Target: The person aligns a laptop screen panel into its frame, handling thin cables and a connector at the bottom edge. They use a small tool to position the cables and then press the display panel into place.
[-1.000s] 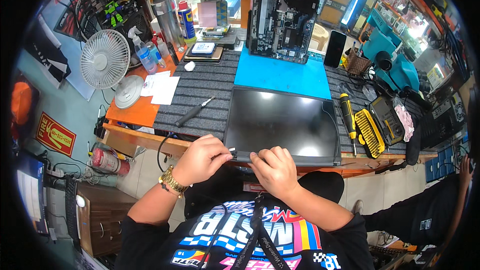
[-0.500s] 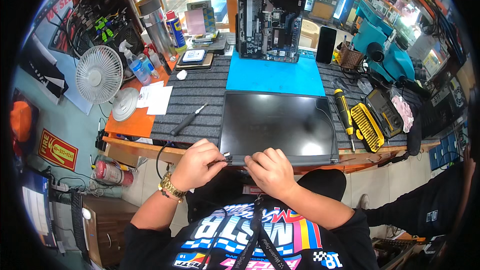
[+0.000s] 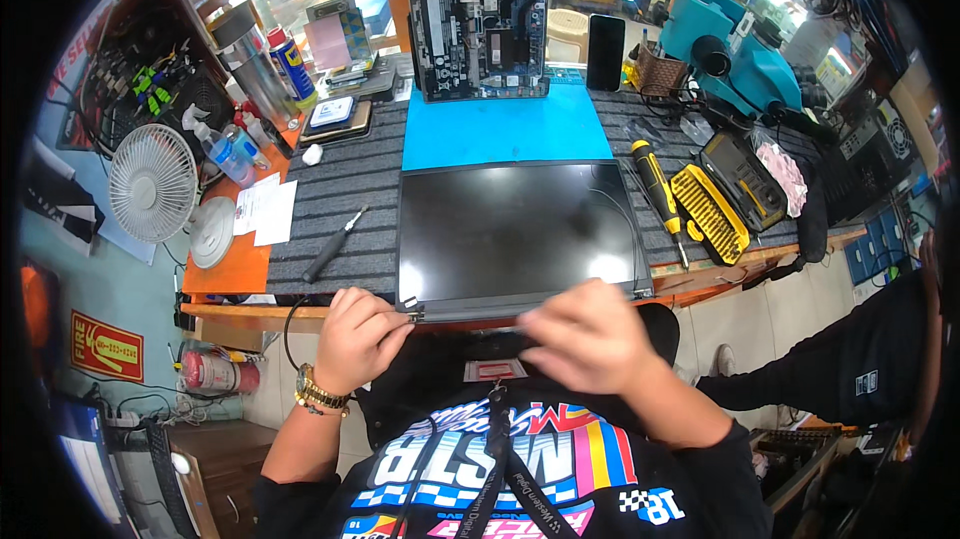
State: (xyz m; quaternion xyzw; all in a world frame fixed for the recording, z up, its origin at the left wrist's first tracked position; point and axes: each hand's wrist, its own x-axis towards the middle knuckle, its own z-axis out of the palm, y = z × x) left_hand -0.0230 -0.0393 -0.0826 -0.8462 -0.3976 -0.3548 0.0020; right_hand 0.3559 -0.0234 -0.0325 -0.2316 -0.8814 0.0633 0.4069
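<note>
A dark laptop screen panel lies at the bench's front edge, a thin cable running by its right side. My left hand pinches at its lower left corner, where a small dark hinge shows; the exact part held is partly hidden. My right hand, blurred with bent fingers, is over the right half of the lower edge; whether it holds anything is unclear. A screwdriver lies left of the screen, with a yellow screwdriver and yellow bit case at the right. An opened laptop base stands upright behind.
A white fan, bottles and papers are at the left. A blue mat, phone and teal microscope are toward the back and right. Another person's dark-clothed leg stands at the lower right.
My right hand has left the screen's lower edge and moved to the right, now blurred. My left hand stays at the corner. The whole view has shifted, the bench appearing further left and higher.
</note>
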